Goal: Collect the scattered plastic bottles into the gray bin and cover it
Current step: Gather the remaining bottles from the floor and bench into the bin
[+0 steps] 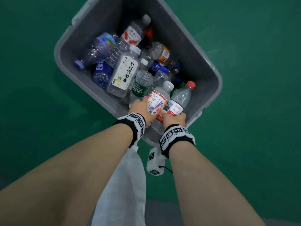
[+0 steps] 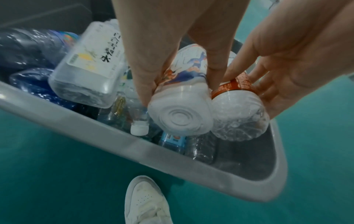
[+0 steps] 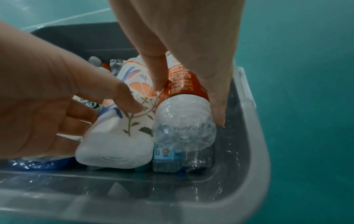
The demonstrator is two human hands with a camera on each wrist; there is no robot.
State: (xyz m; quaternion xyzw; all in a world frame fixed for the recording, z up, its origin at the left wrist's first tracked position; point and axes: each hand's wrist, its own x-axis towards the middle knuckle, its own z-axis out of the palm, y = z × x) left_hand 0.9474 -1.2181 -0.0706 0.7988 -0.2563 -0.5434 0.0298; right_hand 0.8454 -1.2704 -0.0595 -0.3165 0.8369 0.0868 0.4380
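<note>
— Left hand? Right hand?
— Gripping the white bottle; gripping the red-capped bottle (side by side, touching).
— Where?
— Over the gray bin, above other bottles.

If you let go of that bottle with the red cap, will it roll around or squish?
The red-capped bottle looks empty and clear, so it is probably very light. Its thin, ribbed wall would likely dent under a squeeze. It is round, so it might roll, but the gray bin wall and the flowered bottle beside it should soon stop it.
</note>
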